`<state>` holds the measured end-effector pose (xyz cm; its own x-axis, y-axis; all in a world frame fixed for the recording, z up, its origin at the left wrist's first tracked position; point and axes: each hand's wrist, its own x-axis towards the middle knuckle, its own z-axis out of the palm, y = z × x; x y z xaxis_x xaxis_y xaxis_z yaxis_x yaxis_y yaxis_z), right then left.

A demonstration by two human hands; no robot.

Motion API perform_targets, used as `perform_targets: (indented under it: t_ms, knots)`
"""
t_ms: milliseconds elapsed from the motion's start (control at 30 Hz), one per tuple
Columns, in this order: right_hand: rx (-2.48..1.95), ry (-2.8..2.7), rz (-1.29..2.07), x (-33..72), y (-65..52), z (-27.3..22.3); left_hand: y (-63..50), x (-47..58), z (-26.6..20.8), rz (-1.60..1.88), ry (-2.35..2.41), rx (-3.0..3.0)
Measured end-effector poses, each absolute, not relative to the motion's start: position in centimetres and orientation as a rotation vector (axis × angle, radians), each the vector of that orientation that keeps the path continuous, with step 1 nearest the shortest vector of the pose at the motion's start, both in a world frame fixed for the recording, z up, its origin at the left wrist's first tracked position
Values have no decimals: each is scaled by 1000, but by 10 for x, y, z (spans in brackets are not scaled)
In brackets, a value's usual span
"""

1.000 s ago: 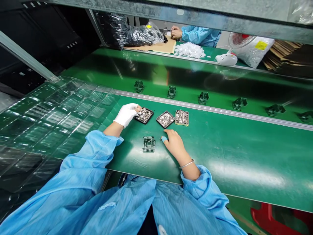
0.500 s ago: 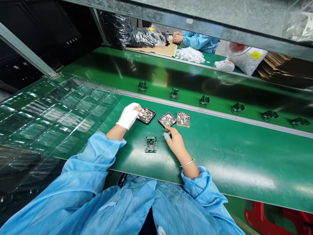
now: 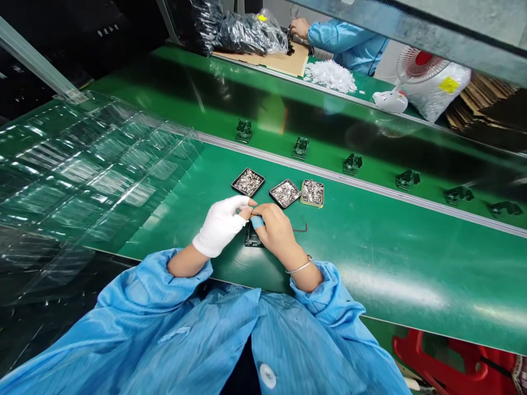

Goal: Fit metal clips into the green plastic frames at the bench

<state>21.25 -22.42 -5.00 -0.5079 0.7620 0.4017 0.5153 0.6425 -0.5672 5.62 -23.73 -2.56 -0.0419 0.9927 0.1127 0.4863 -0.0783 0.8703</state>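
Fingertips pressed together, my left hand [image 3: 222, 225] in a white fingerless glove meets my right hand [image 3: 276, 227], which has a blue wrap on its thumb. Both are closed in a pinch over a green circuit board [image 3: 252, 238]; whatever is between the fingertips is too small to make out. The board lies on the green bench, partly hidden by the right hand. A thin L-shaped rod like a hex key [image 3: 305, 227] shows just right of my right hand; I cannot tell whether it is held or lying down.
Beyond my hands stand a black tray [image 3: 234, 187], a second black tray [image 3: 282, 206] and a yellowish tray [image 3: 313, 205], all with small metal parts. Several circuit boards [image 3: 301, 147] line the belt behind a metal rail. Clear plastic trays [image 3: 123, 164] lie left. A co-worker's sleeve [image 3: 346, 38] shows opposite.
My left hand has left the left tray and come nearer, to the right. My right hand has shifted left over the board, and the two hands now meet. The whole view has tilted slightly.
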Motion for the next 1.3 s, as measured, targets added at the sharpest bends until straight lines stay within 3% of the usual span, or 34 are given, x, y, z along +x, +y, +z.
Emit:
perform_targets:
  t_ms: [167,400,533,767,1000,1100,1300]
  knots:
    - [-877,-2005,710,218,-230,-50,-250,59,-27,1021,1592,1727]
    - [-710,-1597,1628,228,-248,-47,-272,50,-35,1045,1220,1885]
    - [-649,-1570,1863,234,-256,-54,-289,50,-41,1054,1185,2051]
    - [-747,-1858,1521,245,-254,-51,-295,48,-55,1102,1351,2146]
    - [-1057,-1422,1397,255,-237,-62,-275,52,-93,819,1511,2006]
    - [-1078,-1492,1324,252,-239,-63,-274,60,-91,894,1525,1971]
    - [-940,-1909,827,246,-247,-56,-278,68,-70,964,1505,2068]
